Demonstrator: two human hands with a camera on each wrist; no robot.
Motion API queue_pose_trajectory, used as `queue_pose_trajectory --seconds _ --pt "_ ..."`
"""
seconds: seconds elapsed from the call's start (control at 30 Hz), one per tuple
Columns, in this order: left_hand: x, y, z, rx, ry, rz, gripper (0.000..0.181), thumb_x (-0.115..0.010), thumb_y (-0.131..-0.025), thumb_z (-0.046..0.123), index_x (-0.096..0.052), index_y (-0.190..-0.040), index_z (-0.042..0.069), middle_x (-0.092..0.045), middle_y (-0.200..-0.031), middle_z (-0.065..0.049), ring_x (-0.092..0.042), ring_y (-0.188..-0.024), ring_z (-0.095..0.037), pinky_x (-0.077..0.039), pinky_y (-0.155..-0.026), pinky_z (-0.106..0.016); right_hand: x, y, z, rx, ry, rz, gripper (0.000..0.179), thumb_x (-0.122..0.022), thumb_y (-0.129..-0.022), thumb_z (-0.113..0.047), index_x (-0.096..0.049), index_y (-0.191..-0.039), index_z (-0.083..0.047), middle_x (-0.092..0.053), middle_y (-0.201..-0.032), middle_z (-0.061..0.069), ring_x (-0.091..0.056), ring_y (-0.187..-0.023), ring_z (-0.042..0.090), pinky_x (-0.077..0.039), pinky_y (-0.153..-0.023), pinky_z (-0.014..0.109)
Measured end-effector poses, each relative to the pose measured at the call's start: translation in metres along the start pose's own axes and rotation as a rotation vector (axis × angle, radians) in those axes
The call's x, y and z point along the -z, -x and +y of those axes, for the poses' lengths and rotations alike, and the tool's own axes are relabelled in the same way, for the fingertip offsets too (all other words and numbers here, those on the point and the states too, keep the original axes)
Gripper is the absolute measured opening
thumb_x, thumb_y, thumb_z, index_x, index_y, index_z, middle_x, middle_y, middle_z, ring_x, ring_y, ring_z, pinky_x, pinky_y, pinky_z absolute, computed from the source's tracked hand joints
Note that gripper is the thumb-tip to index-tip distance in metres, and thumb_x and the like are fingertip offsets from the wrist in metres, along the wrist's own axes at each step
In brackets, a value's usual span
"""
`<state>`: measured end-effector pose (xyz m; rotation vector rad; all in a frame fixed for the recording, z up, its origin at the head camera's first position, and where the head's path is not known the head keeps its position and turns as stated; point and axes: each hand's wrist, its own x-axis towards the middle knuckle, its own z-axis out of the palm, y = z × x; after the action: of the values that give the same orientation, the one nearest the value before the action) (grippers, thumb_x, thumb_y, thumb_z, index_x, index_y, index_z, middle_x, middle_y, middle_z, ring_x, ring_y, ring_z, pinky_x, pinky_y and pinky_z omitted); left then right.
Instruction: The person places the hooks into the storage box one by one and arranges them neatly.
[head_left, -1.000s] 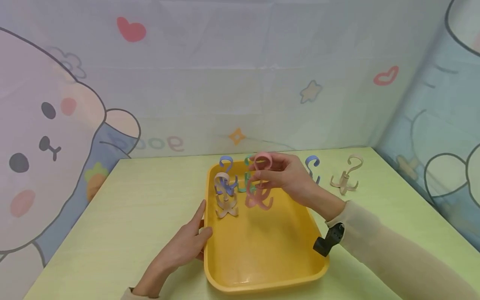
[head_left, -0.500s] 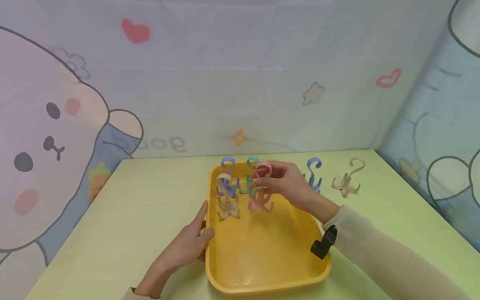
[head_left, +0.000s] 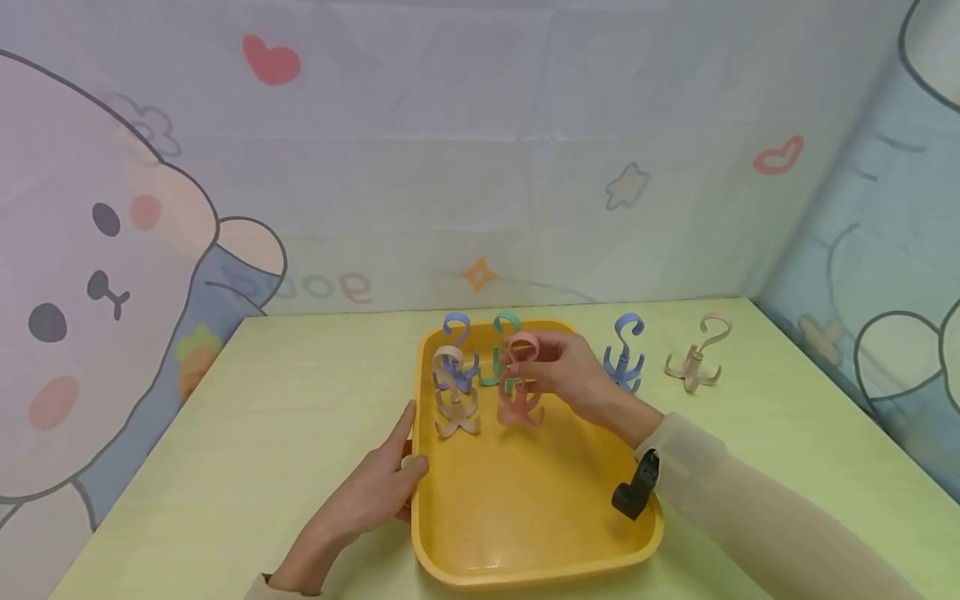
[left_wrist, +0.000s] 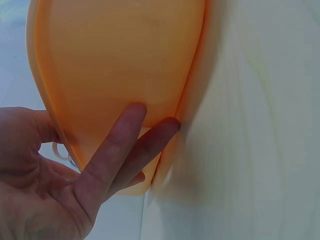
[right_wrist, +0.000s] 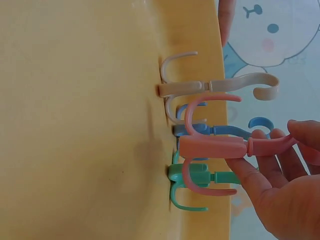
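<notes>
A yellow tray (head_left: 517,517) lies on the table. My left hand (head_left: 375,487) grips its left wall, thumb over the rim and fingers (left_wrist: 112,155) spread along the outside. My right hand (head_left: 573,375) pinches a pink rotating hook (head_left: 520,404) by its upper stem, holding it upright over the back part of the tray. In the right wrist view the pink hook (right_wrist: 212,147) hangs close in front of a green hook (right_wrist: 190,174). A beige hook (head_left: 455,408) and a blue hook (head_left: 455,371) stand upright in the tray's back left. The green one is partly hidden behind the pink one.
Outside the tray, on the table's back right, stand a second blue hook (head_left: 624,362) and a second beige hook (head_left: 693,367). A cartoon-printed cloth (head_left: 420,167) rises behind the table's far edge. Pale green tabletop (head_left: 247,433) extends to the left.
My right hand has lowered the pink hook slightly toward the tray floor, still pinching it. The forearm shifted a little left, uncovering the blue hook on the table. My left hand keeps its grip.
</notes>
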<state>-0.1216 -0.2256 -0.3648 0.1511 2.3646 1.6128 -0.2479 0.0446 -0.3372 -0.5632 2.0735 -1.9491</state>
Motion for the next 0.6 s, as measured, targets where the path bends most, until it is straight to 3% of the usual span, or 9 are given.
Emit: queue_pose_trajectory --seconds 0.27,0.6 --pt "0.000 0.000 0.001 0.002 -0.007 0.002 0.081 -0.044 -0.107 0.014 0.006 -0.172 0.017 -0.044 -0.158 -0.034 -0.074 -0.077 -0.025 -0.065 -0.062 -0.041 0.001 -0.002 0.009 -0.006 0.041 0.032 0.034 -0.073 -0.095 0.000 -0.069 -0.129 0.005 -0.079 -0.110 0.013 -0.073 -0.095 0.027 -0.064 -0.082 0.033" --pt "0.000 0.000 0.001 0.007 -0.001 0.005 0.081 -0.044 -0.107 0.014 0.005 -0.172 0.018 -0.043 -0.160 -0.033 -0.074 -0.077 -0.025 -0.065 -0.062 -0.041 0.003 -0.003 0.015 -0.045 0.078 0.075 0.036 -0.072 -0.096 0.000 -0.069 -0.132 0.005 -0.076 -0.120 0.024 -0.073 -0.102 0.031 -0.065 -0.083 0.034"
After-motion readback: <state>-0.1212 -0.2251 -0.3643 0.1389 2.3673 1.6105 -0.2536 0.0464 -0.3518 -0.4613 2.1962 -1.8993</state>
